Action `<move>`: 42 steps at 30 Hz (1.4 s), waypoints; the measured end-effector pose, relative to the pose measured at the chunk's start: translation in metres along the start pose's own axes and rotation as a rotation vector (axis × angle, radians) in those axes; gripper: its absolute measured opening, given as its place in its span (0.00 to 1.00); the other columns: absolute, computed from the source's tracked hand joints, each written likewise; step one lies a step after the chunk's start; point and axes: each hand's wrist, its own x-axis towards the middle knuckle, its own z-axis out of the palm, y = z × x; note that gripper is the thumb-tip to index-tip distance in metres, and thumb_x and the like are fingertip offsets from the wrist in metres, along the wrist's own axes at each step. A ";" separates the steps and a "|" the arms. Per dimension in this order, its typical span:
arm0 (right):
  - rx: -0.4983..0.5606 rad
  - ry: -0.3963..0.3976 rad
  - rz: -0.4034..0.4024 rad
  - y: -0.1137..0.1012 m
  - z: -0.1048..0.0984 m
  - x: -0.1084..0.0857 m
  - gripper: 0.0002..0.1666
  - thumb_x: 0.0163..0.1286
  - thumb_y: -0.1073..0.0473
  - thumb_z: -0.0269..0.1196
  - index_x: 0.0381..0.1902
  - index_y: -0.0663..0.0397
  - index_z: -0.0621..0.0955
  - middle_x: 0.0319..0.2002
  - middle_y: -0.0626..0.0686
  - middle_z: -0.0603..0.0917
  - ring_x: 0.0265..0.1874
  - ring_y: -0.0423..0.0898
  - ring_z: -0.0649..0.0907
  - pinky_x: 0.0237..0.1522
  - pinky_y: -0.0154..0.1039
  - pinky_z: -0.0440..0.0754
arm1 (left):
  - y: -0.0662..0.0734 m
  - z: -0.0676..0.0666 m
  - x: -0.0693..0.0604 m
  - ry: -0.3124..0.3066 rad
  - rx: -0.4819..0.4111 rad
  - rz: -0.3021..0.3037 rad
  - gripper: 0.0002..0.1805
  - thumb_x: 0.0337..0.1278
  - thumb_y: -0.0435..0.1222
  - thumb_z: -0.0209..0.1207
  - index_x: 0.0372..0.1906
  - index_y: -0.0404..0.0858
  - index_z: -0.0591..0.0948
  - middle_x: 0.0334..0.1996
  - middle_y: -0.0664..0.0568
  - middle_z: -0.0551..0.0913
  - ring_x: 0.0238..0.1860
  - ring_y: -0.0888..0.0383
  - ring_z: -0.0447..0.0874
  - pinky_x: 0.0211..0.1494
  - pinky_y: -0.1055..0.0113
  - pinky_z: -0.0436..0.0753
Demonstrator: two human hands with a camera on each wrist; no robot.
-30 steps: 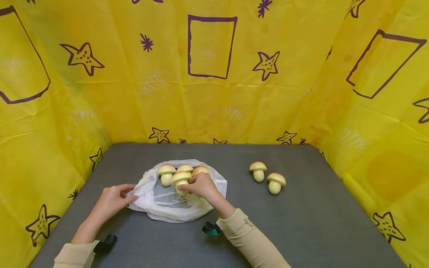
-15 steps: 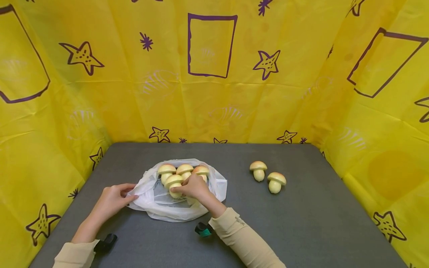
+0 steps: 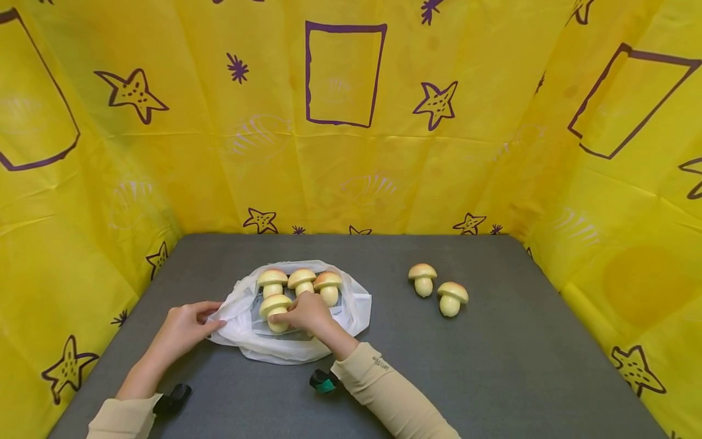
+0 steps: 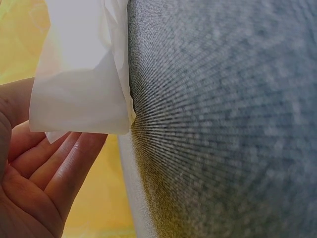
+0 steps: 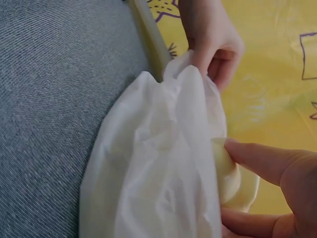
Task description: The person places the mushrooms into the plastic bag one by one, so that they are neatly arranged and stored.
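Head view, one bag [image 3: 285,350], six mushrooms [image 3: 451,300], two hands [image 3: 189,324]

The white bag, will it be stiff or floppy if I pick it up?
The white bag is probably floppy: its sides look thin and crumpled. Lifted by the edge that the left hand pinches, it would likely sag. It may bulge below, since mushrooms show inside its rim.

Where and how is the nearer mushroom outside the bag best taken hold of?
Probably pinch the nearer mushroom across its stem, coming from the near right: the stem shows uncovered, narrower than the cap, and the other mushroom outside is farther off, to the left.
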 end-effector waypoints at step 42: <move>0.009 -0.027 -0.063 -0.007 0.012 -0.004 0.20 0.55 0.47 0.71 0.13 0.55 0.86 0.11 0.48 0.82 0.13 0.35 0.75 0.19 0.28 0.67 | -0.002 -0.001 -0.002 0.023 -0.003 0.021 0.19 0.45 0.38 0.70 0.45 0.36 0.85 0.37 0.43 0.87 0.31 0.58 0.83 0.29 0.73 0.78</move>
